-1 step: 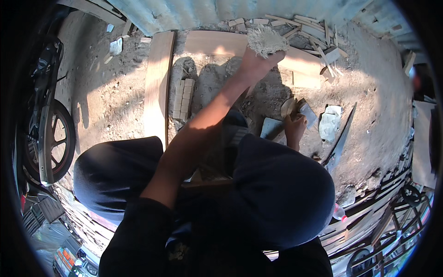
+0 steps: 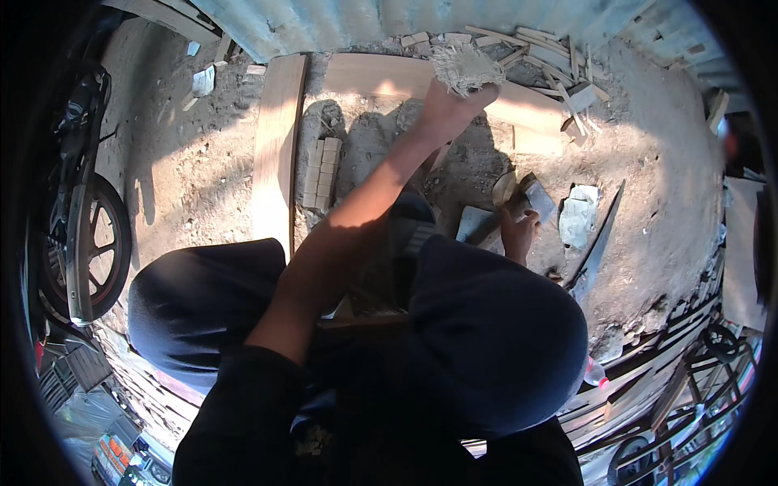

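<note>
My left hand, its arm stretched across from the lower left, is closed around a bushy tuft of pale, straw-like strands; its exact kind I cannot tell. My right hand is low beyond my right knee, thumb and fingers curved apart. It is right beside a dark block-like tool with a grey flat face; whether the fingertips touch it is unclear. A round piece of pale wood lies against that tool. Nearer my knee is a flat grey piece.
Boards lie on the dirt ground, with small wooden blocks in rows beside them. A handsaw and a whitish slab lie at right. Wood strips pile up by the corrugated metal wall. A motorbike wheel stands left.
My left hand with the tuft has shifted slightly left. The fingers of my right hand have loosened and drawn back a little from the dark tool.
</note>
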A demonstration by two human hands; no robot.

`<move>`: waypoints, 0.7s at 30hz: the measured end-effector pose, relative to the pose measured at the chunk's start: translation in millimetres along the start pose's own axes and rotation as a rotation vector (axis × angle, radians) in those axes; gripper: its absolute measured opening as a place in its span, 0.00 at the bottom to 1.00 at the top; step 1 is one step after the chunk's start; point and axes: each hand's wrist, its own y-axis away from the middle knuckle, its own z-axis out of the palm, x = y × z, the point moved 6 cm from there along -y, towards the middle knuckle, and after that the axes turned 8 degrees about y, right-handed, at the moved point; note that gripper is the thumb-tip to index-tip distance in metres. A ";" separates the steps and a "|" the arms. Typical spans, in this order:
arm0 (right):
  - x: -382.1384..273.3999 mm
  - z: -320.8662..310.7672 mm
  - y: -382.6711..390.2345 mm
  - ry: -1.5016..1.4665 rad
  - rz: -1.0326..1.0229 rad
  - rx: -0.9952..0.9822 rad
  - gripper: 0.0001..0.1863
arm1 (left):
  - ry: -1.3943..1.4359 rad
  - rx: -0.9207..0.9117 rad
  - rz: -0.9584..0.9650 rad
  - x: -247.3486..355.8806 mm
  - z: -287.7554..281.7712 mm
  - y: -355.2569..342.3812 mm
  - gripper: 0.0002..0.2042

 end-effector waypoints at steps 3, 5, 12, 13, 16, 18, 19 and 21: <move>53.2 36.0 6.2 -0.018 0.131 -0.241 0.38 | 0.013 0.004 -0.014 -0.8 -3.5 -3.3 0.12; 44.0 46.6 5.3 -0.048 0.110 -0.271 0.40 | 0.000 -0.002 0.003 -0.8 -7.5 -5.0 0.13; 30.8 60.5 -16.4 0.131 0.079 -0.347 0.43 | -0.060 0.052 -0.003 7.3 -6.8 3.6 0.18; 29.9 61.7 -16.5 -0.090 0.069 -0.459 0.37 | -0.044 0.044 -0.017 6.7 -5.4 5.2 0.18; 16.4 45.6 -1.0 -0.870 0.155 -0.719 0.20 | -0.016 0.055 0.014 12.8 -10.1 8.5 0.18; 7.9 39.8 15.5 -1.532 0.421 -0.754 0.12 | -0.013 0.079 0.111 10.8 -14.4 10.5 0.17; 9.3 43.9 10.1 -1.599 0.421 -0.845 0.11 | -0.018 0.071 0.076 12.7 -10.4 10.6 0.17; 14.2 57.1 -1.4 -1.733 0.420 -1.033 0.08 | -0.037 0.052 0.001 21.4 -3.6 15.8 0.16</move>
